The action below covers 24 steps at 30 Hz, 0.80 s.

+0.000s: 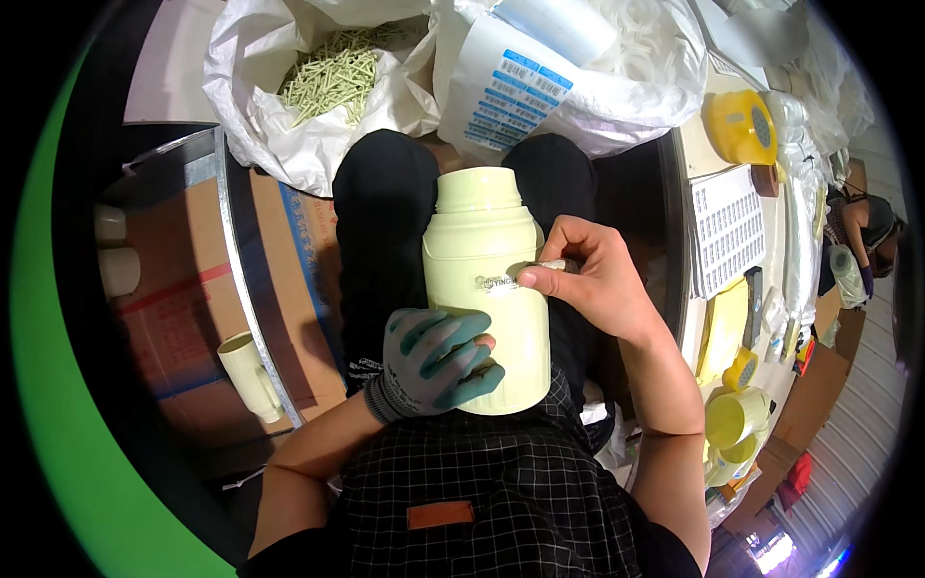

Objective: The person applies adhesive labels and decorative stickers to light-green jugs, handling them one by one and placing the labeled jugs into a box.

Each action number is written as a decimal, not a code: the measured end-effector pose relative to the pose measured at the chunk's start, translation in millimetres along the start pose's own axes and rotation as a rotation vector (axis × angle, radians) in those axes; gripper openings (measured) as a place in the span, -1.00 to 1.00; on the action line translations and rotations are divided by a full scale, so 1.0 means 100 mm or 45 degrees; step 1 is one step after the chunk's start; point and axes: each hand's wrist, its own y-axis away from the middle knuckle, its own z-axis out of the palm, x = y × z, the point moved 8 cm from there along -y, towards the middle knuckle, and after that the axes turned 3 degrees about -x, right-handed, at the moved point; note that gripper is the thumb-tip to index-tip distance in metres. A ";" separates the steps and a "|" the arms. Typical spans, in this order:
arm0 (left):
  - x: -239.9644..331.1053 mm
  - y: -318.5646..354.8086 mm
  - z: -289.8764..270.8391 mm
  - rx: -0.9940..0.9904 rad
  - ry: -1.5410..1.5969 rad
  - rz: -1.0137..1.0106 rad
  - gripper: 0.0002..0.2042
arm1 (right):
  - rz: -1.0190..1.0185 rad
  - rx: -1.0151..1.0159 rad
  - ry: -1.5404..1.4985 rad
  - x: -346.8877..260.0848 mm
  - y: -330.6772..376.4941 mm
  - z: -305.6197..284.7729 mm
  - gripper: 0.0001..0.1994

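A pale yellow vacuum flask (487, 337) lies in my lap, its narrower neck and lid pointing away from me. Dark printed lettering runs across its side. My left hand (438, 356), in a grey and green knitted glove, is wrapped over the lower left of the flask and steadies it. My bare right hand (590, 279) is at the flask's right side with thumb and forefinger pinched together beside the lettering. A small whitish piece shows between those fingers; I cannot make out what it is.
Beyond my knees, a white sack (260, 106) holds many thin pale green sticks, and a sheet of blue labels (515, 91) lies on another bag. Tape rolls (742, 128) and printed sheets (727, 231) line the right-hand table. Pale yellow cups (251, 376) stand to the left.
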 end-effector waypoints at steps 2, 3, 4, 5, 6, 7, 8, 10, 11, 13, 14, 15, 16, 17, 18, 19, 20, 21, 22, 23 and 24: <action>-0.02 0.00 -0.01 0.048 0.014 0.004 -0.67 | 0.013 0.019 0.072 -0.01 0.01 -0.01 -0.66; 0.01 0.00 0.01 0.014 0.000 0.052 -0.66 | 0.012 0.039 0.081 -0.01 0.01 -0.01 -0.65; -0.03 0.00 -0.01 0.047 0.017 0.004 -0.69 | 0.019 0.058 0.104 0.00 0.03 -0.01 -0.65; -0.05 0.00 -0.01 0.035 0.020 -0.009 -0.73 | 0.016 0.071 0.124 0.02 0.04 -0.01 -0.64; -0.04 0.00 -0.02 0.041 0.016 0.003 -0.75 | 0.039 0.089 0.164 0.06 0.06 -0.01 -0.64; -0.03 -0.01 -0.01 0.028 -0.018 0.006 -0.75 | 0.053 0.105 0.201 0.09 0.08 -0.02 -0.63; 0.00 -0.02 -0.02 0.034 -0.058 0.039 -0.74 | 0.013 0.155 0.224 0.08 0.09 -0.03 -0.62; -0.01 -0.03 0.00 -0.010 -0.065 -0.037 -0.70 | 0.036 0.140 0.286 0.07 0.10 -0.03 -0.61; -0.06 -0.02 0.04 -0.062 -0.029 -0.144 -0.68 | 0.011 0.143 0.312 0.02 0.10 -0.03 -0.60; -0.09 0.03 0.10 -0.151 -0.024 -0.217 -0.64 | -0.059 0.211 0.643 -0.19 0.10 -0.09 -0.58; -0.06 0.05 0.13 -0.186 -0.056 -0.182 -0.60 | -0.010 0.194 0.821 -0.24 0.09 -0.10 -0.57; -0.06 0.08 0.14 -0.239 -0.060 -0.191 -0.54 | -0.029 0.385 0.826 -0.36 0.12 -0.23 -0.56; -0.09 0.11 0.15 -0.274 -0.028 -0.237 -0.47 | 0.082 0.529 0.858 -0.37 0.16 -0.34 -0.56; -0.08 0.11 0.07 -0.208 -0.076 -0.245 -0.48 | 0.235 0.703 0.920 -0.35 0.25 -0.47 -0.55; -0.12 0.09 0.03 -0.217 -0.085 -0.273 -0.49 | 0.201 0.727 0.790 -0.31 0.25 -0.44 -0.61; -0.13 0.03 0.06 -0.320 -0.087 -0.267 -0.51 | -0.030 0.546 0.995 -0.37 0.21 -0.29 -0.53; -0.13 -0.09 -0.02 -0.211 -0.045 -0.201 -0.52 | -0.188 0.451 1.037 -0.32 0.19 -0.12 -0.43; -0.10 -0.24 -0.02 -0.234 -0.062 -0.101 -0.53 | -0.122 0.375 0.973 -0.14 0.19 -0.05 -0.32; -0.17 -0.40 -0.11 -0.243 0.049 -0.142 -0.55 | -0.154 0.485 0.789 -0.01 0.20 -0.08 -0.29; -0.21 -0.61 -0.23 -0.189 0.129 -0.097 -0.57 | -0.061 0.596 0.704 0.18 0.25 -0.17 -0.31; -0.41 -0.82 -0.25 -0.079 0.154 -0.296 -0.64 | -0.076 0.768 0.702 0.26 0.35 -0.19 -0.37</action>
